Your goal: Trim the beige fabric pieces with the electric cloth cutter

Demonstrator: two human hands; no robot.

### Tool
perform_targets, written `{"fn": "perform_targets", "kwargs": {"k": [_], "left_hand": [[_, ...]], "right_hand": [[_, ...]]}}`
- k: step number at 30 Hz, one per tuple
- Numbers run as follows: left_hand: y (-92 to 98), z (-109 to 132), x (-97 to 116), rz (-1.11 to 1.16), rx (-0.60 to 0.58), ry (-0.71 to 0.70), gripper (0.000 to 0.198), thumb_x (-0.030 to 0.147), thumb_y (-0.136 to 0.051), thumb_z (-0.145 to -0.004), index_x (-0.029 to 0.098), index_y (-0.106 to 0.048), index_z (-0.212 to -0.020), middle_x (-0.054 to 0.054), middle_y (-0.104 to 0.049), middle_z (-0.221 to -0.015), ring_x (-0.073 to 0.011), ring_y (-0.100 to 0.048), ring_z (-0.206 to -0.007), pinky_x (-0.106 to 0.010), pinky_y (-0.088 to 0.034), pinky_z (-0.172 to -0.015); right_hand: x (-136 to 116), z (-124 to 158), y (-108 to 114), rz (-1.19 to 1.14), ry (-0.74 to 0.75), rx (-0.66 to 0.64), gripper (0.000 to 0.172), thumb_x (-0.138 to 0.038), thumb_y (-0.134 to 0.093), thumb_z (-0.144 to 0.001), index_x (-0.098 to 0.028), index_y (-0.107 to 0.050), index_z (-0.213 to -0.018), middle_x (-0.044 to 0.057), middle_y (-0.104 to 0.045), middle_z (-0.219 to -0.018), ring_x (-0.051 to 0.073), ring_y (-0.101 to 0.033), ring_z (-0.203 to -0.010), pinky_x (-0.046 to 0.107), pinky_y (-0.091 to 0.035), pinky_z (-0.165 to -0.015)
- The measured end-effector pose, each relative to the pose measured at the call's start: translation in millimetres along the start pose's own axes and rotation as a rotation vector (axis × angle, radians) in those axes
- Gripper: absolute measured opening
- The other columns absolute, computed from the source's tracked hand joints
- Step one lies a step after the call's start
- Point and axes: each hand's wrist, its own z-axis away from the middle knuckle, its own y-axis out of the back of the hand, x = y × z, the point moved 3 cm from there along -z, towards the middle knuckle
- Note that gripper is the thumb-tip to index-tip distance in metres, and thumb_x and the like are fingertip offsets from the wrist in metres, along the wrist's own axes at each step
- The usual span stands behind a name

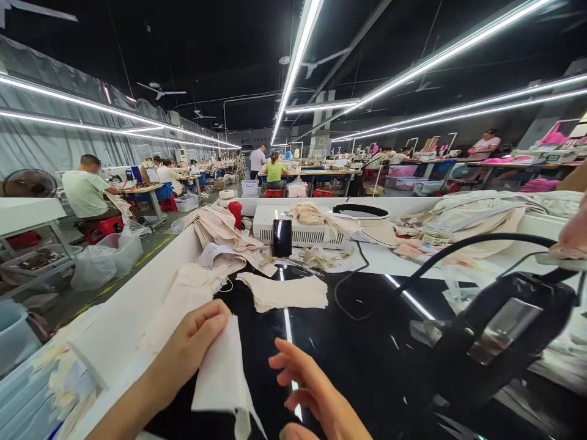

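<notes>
My left hand (pixel 199 336) pinches the upper end of a cream fabric piece (pixel 220 382), which hangs down over the black glossy tabletop (pixel 367 366). To its right, my right hand (pixel 312 385) is held above the table with fingers apart and nothing in them. Beyond both hands lies a small stack of cream cut fabric pieces (pixel 284 292). A heap of cream cloth (pixel 188 293) rests against the white side wall, behind my left hand.
A black device with a curved cable (pixel 513 330) stands at right, near another person's hand (pixel 573 238). A phone (pixel 282 238) leans upright against a white vented box (pixel 263 226). Scissors (pixel 458 428) lie at the lower right. Several people sit at sewing tables behind.
</notes>
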Motion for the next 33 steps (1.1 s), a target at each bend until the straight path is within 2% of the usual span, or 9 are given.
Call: {"fn": "perform_targets", "kwargs": {"k": [3, 6, 9, 14, 17, 23, 28, 31, 33], "left_hand": [[-26.2, 10, 5, 0.107, -0.189, 0.02, 0.039, 0.053, -0.05, -0.088, 0.021, -0.042, -0.068, 0.004, -0.036, -0.065, -0.0131, -0.032, -0.062, -0.023, -0.029, -0.056], [-41.1, 12, 0, 0.139, -0.278, 0.062, 0.039, 0.053, -0.051, -0.086, 0.021, -0.041, -0.068, 0.004, -0.037, -0.064, -0.0132, -0.031, -0.062, -0.024, -0.028, -0.055], [-46.6, 7, -13, 0.12, -0.248, 0.082, 0.042, 0.057, -0.05, -0.088, 0.021, -0.038, -0.068, 0.005, -0.036, -0.064, -0.013, -0.03, -0.062, -0.024, -0.027, -0.055], [-55.4, -1, -41, 0.022, -0.33, 0.071, 0.056, 0.073, -0.051, -0.085, 0.019, -0.045, -0.07, 0.004, -0.04, -0.066, -0.0121, -0.031, -0.061, -0.024, -0.024, -0.054], [-59.3, -1, -48, 0.036, -0.38, 0.068, 0.052, 0.067, -0.057, -0.086, 0.015, -0.06, -0.08, 0.002, -0.051, -0.07, -0.0123, -0.039, -0.062, -0.024, -0.029, -0.056], [-57.0, 1, -46, 0.008, -0.329, 0.082, 0.042, 0.056, -0.058, -0.09, 0.016, -0.07, -0.088, -0.001, -0.06, -0.077, -0.0142, -0.047, -0.067, -0.024, -0.036, -0.06], [-61.5, -3, -53, -0.013, -0.337, 0.078, 0.04, 0.055, -0.056, -0.091, 0.017, -0.069, -0.089, 0.0, -0.059, -0.076, -0.0129, -0.045, -0.063, -0.023, -0.034, -0.057], [-66.5, -7, -55, -0.053, -0.347, 0.045, 0.039, 0.053, -0.054, -0.093, 0.017, -0.069, -0.09, 0.001, -0.061, -0.076, -0.0133, -0.047, -0.064, -0.023, -0.035, -0.057], [-68.5, -10, -55, -0.105, -0.339, 0.01, 0.037, 0.05, -0.052, -0.094, 0.018, -0.069, -0.089, 0.001, -0.062, -0.077, -0.0145, -0.05, -0.065, -0.024, -0.037, -0.059]], "right_hand": [[20, -8, -13, -0.252, -0.109, -0.108, 0.097, -0.076, -0.076, -0.063, -0.026, -0.053, -0.142, 0.014, -0.063, -0.128, 0.032, -0.059, -0.118, 0.043, -0.048, -0.099], [26, -4, -31, -0.522, -0.224, -0.318, 0.082, -0.078, -0.072, -0.066, -0.018, -0.068, -0.121, 0.007, -0.069, -0.092, 0.023, -0.067, -0.09, 0.038, -0.05, -0.09], [28, 2, -37, -0.632, -0.3, -0.301, 0.063, -0.07, -0.078, -0.067, -0.015, -0.072, -0.098, 0.003, -0.063, -0.077, 0.015, -0.061, -0.071, 0.028, -0.048, -0.074], [28, 4, -25, -0.473, -0.252, -0.207, 0.054, -0.063, -0.079, -0.072, -0.016, -0.067, -0.096, 0.002, -0.062, -0.082, 0.013, -0.055, -0.071, 0.021, -0.04, -0.063], [24, 7, -20, -0.343, -0.244, -0.221, 0.053, -0.065, -0.076, -0.074, -0.016, -0.065, -0.094, -0.001, -0.057, -0.075, 0.01, -0.048, -0.064, 0.021, -0.036, -0.056], [21, 18, -20, -0.234, -0.47, -0.213, 0.051, -0.063, -0.077, -0.067, -0.018, -0.058, -0.082, -0.01, -0.036, -0.054, 0.004, -0.028, -0.041, 0.021, -0.019, -0.04], [18, 24, -15, -0.103, -0.527, -0.203, 0.032, -0.048, -0.068, -0.076, -0.019, -0.055, -0.079, -0.009, -0.046, -0.056, 0.003, -0.03, -0.035, 0.021, -0.022, -0.035], [15, 27, -6, 0.035, -0.496, -0.205, 0.018, -0.034, -0.061, -0.082, -0.019, -0.053, -0.076, -0.007, -0.051, -0.061, 0.004, -0.035, -0.038, 0.02, -0.025, -0.038], [13, 29, 3, 0.168, -0.449, -0.192, 0.019, -0.031, -0.055, -0.086, -0.02, -0.049, -0.072, -0.005, -0.055, -0.064, 0.006, -0.04, -0.041, 0.02, -0.028, -0.041]]}}
